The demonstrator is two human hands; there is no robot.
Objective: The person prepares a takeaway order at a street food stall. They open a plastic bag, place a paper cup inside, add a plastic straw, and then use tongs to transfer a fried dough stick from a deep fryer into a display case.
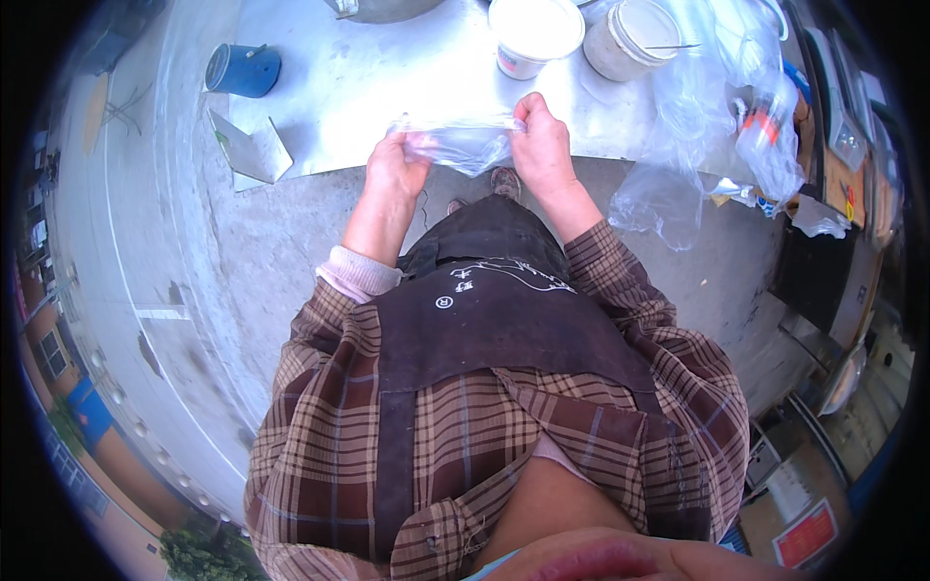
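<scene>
A clear plastic bag [465, 145] is stretched between my two hands, just over the near edge of the shiny metal table [349, 109]. My left hand [398, 163] grips its left end, the fingers partly seen through the film. At its right end my right hand [543, 141] pinches the upper corner in a closed fist. The bag sags in the middle, and nothing can be made out inside it. Beyond my right hand stand a white plastic tub [536, 36] and a stained, lidded round container [631, 40] with a thin stick-like thing on top.
Loose plastic bags [679, 123] hang over the table's right edge. A blue cylindrical container [243, 70] lies or stands at the left, with an angled plate [251, 152] near the left corner. A metal bowl or pot [392, 7] shows at the far edge. Scissors [849, 202] lie at far right.
</scene>
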